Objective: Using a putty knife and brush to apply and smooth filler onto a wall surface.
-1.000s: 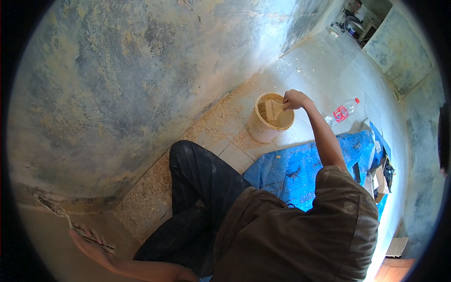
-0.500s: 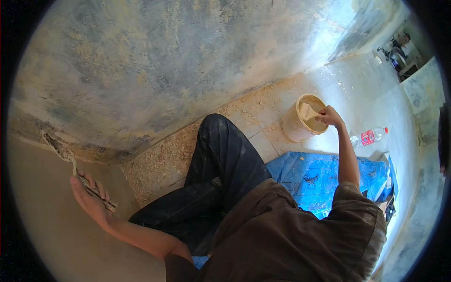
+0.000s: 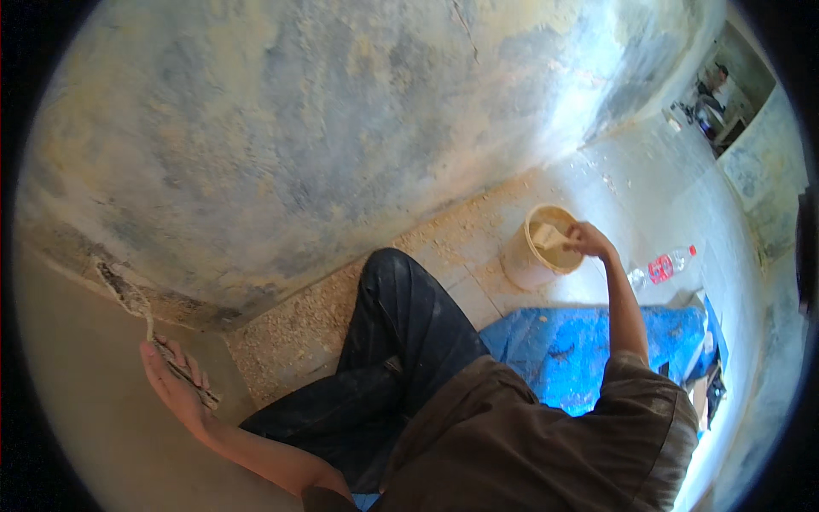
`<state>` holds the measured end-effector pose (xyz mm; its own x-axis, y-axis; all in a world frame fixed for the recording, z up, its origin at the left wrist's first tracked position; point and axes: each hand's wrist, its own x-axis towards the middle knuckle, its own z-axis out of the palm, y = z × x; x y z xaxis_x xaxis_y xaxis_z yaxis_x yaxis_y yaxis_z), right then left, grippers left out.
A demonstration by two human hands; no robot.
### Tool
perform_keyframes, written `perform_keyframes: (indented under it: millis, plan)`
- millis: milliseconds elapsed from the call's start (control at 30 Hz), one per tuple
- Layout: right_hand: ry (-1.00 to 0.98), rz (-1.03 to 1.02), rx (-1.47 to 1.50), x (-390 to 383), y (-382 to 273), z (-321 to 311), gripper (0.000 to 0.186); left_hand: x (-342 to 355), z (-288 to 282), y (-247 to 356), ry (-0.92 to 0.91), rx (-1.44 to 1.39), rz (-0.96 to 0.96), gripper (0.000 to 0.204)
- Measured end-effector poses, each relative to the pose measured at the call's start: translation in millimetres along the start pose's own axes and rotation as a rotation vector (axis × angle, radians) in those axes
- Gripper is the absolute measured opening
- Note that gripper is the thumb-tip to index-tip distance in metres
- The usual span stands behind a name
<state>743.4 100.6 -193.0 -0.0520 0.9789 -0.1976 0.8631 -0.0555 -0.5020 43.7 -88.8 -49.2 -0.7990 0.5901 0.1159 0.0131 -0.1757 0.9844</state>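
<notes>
My left hand (image 3: 177,382) is closed round the handle of a trowel (image 3: 128,293) at the far left. Its blade is caked with pale plaster and sits close to the foot of the wall, by the corner. On the right, my right hand (image 3: 589,240) grips a flat beige scraper (image 3: 548,236) by one end at the mouth of a cream bucket (image 3: 522,260). Part of the scraper reaches inside the rim. The bucket stands on the floor beyond my bent knee, and its bottom is hidden from me.
A patchy plastered wall (image 3: 341,128) rises in front of me. Crumbled rubble (image 3: 294,328) lies along its foot. Right of my legs is a blue tarp (image 3: 554,358), with a red-labelled plastic bottle (image 3: 670,265) beyond it. Another person (image 3: 715,85) is far off through an opening.
My view has tilted, so the bucket, tarp and both hands appear lower. My right hand stays at the bucket with the scraper; my left hand keeps its hold on the trowel.
</notes>
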Motion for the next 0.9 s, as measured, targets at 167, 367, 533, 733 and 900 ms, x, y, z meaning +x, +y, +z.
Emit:
perform_keyframes:
  millis: [167, 367, 533, 733, 900]
  plan:
    - [-0.029, 0.124, -0.083, 1.0, -18.1, -10.5, 0.021, 11.8, -8.7, -14.3, -0.061, 0.005, 0.017, 0.033]
    - [-0.388, 0.183, -0.15, 45.9, 37.9, -25.6, 0.024, -2.1, -21.9, 8.0, -0.063, -0.007, -0.022, 0.034]
    - [-0.527, -0.068, -0.473, 81.7, 50.7, -12.4, 0.019, -16.6, -7.3, 4.3, -0.152, -0.054, 0.069, 0.03]
    - [-0.167, 0.099, 0.135, 94.4, 12.0, -3.9, 0.021, -43.0, -11.1, 18.7, -0.147, -0.04, 0.134, 0.029]
    - [-0.128, 0.116, 0.257, 110.5, 18.2, 0.3, 0.018, -41.9, -6.5, 15.2, -0.137, -0.031, 0.156, 0.03]
